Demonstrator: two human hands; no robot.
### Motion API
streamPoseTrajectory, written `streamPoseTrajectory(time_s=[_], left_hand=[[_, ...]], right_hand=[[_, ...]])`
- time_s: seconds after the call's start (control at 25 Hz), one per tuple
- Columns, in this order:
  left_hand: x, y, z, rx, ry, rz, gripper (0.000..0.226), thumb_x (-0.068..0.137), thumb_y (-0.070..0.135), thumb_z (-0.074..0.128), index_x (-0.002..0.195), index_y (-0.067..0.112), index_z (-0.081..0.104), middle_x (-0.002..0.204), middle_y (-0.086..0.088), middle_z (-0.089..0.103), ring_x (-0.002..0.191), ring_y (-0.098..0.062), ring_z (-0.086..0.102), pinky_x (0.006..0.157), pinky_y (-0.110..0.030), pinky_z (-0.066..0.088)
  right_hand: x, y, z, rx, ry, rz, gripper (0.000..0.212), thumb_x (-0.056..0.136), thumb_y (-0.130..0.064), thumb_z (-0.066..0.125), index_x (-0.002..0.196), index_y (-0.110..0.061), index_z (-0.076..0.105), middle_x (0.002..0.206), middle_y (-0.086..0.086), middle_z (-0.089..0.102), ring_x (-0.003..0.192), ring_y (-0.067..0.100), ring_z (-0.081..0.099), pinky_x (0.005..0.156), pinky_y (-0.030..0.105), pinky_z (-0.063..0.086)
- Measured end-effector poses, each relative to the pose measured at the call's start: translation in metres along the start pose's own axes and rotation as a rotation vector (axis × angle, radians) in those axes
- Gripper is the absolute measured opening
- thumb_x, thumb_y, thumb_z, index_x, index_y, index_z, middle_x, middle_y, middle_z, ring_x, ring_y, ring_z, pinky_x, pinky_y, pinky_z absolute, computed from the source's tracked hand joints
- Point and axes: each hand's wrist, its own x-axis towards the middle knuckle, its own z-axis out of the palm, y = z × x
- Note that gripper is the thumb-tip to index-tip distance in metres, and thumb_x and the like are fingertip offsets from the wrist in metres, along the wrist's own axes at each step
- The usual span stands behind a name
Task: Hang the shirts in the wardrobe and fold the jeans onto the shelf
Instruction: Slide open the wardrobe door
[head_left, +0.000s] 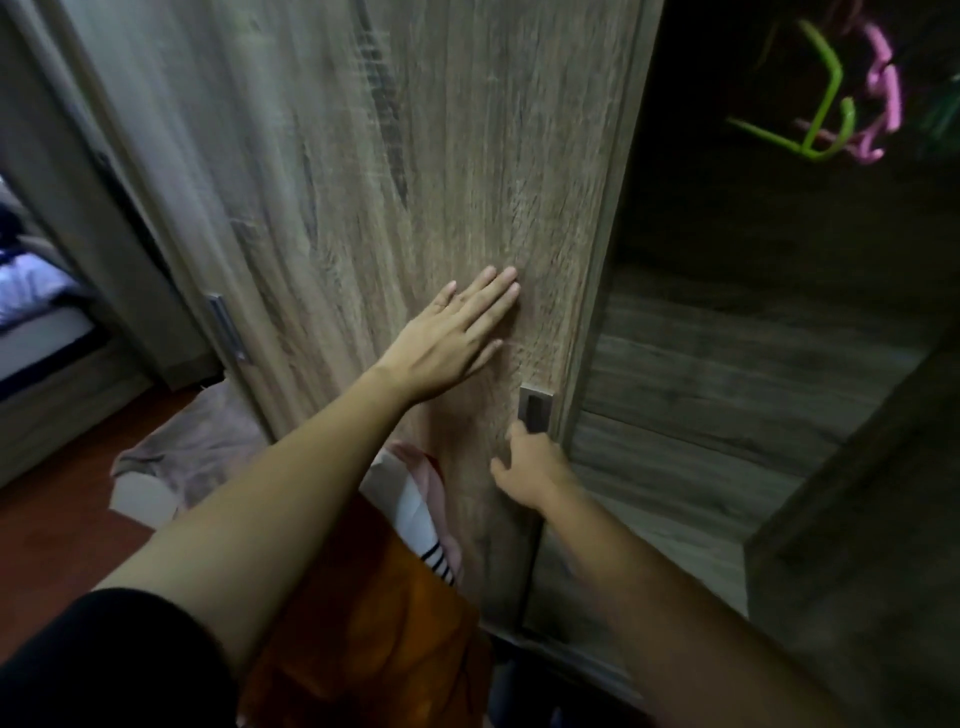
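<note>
At the wardrobe front: you stand close to the sliding door (363, 182) of the wardrobe (727, 322). Its dark inside lies open to the right of the door's edge.
Left hand: your left hand (447, 338) lies flat on the door panel, fingers straight and together, holding nothing.
Right hand: your right hand (530, 467) sits just below the handle (535, 410), fingers curled, one fingertip at the handle's lower end. Blur hides whether any finger hooks into the recess, so I cannot tell.
Handle: a small metal recess, long axis upright, just inside the door's right edge, below and right of your left palm.
Key relation: your right hand is the nearer one, and the handle lies straight above its fingertips. The open gap is to the right, the door's bulk to the left. Judgement: the panel runs sideways, so pull across the handle's long axis, with the left palm adding push.
Clothes: a pile of clothes (374, 613) lies low between your forearms at the door's foot, made up of orange cloth, a white striped piece (431, 551) and some pink. I cannot tell shirts from jeans.
Hangers: a green hanger (826, 104) and pink hangers (883, 88) sit at the top right of the opening, well apart from both hands.
Shelf: a pale board (665, 525) low inside is judged to be the shelf, with nothing visible on it.
Progress: judged early, with nothing hung or folded in view.
</note>
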Motion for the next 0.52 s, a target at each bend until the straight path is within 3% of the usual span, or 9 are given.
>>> streamPoseTrajectory(time_s=[0.08, 0.16, 0.36, 0.44, 0.52], left_hand=[[-0.03, 0.004, -0.02, -0.068, -0.086, -0.233, 0.06, 0.095, 0.034, 0.032, 0.144, 0.0, 0.026, 0.152, -0.017, 0.027, 0.14, -0.03, 0.028, 0.106, -0.05, 0.033], [-0.068, 0.004, -0.044, -0.154, -0.155, -0.481, 0.064, 0.096, 0.035, 0.036, 0.147, 0.001, 0.018, 0.156, -0.016, 0.016, 0.144, -0.029, 0.017, 0.111, -0.047, 0.024], [-0.219, 0.018, -0.106, -0.276, -0.308, -1.001, 0.069, 0.095, 0.042, 0.036, 0.148, 0.003, 0.014, 0.158, -0.014, 0.009, 0.146, -0.026, 0.006, 0.116, -0.048, 0.014], [-0.269, 0.029, -0.113, -0.179, -0.441, -1.148, 0.074, 0.094, 0.053, 0.025, 0.148, 0.004, 0.017, 0.157, -0.015, 0.012, 0.145, -0.028, 0.009, 0.115, -0.049, 0.017], [-0.297, 0.038, -0.113, -0.122, -0.566, -1.182, 0.089, 0.085, 0.066, 0.002, 0.148, 0.006, 0.018, 0.157, -0.014, 0.014, 0.145, -0.031, 0.009, 0.112, -0.051, 0.018]], right_hand=[[-0.008, -0.012, -0.007, 0.045, -0.009, -0.077, 0.022, 0.086, -0.03, 0.055, 0.1, -0.016, 0.062, 0.104, 0.011, 0.068, 0.101, 0.03, 0.063, 0.084, 0.033, 0.052], [-0.014, -0.032, -0.013, 0.104, 0.04, -0.151, 0.017, 0.086, -0.027, 0.055, 0.092, -0.016, 0.066, 0.099, 0.011, 0.07, 0.096, 0.029, 0.064, 0.081, 0.033, 0.052], [-0.034, -0.098, 0.007, 0.169, 0.02, -0.437, 0.027, 0.089, -0.025, 0.057, 0.103, -0.004, 0.067, 0.104, 0.018, 0.065, 0.099, 0.033, 0.06, 0.086, 0.033, 0.044], [-0.044, -0.126, 0.031, 0.156, -0.015, -0.473, 0.036, 0.09, -0.034, 0.055, 0.111, -0.006, 0.064, 0.112, 0.016, 0.062, 0.105, 0.031, 0.058, 0.093, 0.034, 0.043], [-0.053, -0.147, 0.05, 0.158, -0.036, -0.475, 0.047, 0.089, -0.047, 0.052, 0.115, -0.009, 0.062, 0.118, 0.011, 0.06, 0.111, 0.027, 0.056, 0.097, 0.038, 0.043]])
